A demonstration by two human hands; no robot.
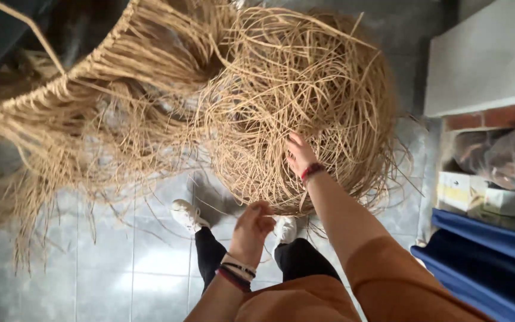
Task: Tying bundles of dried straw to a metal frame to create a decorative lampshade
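Rattan tangle [296, 107] hangs above the tiled floor [132, 262], beside a fringed bundle [90, 101]. My right hand [299, 154] presses open into it; my left hand [251, 229] pinches one strand below. I judge I'm teasing strands loose; pulling next needs steady bracing.

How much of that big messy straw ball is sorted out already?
Looks barely begun. Done: combed fibre bundles hang straight at the left, though who hung them can't be told. In hand: the right hand presses into the tangled ball of fibre strands, and the left hand pinches at its lower edge. Left: nearly the whole ball is still knotted.
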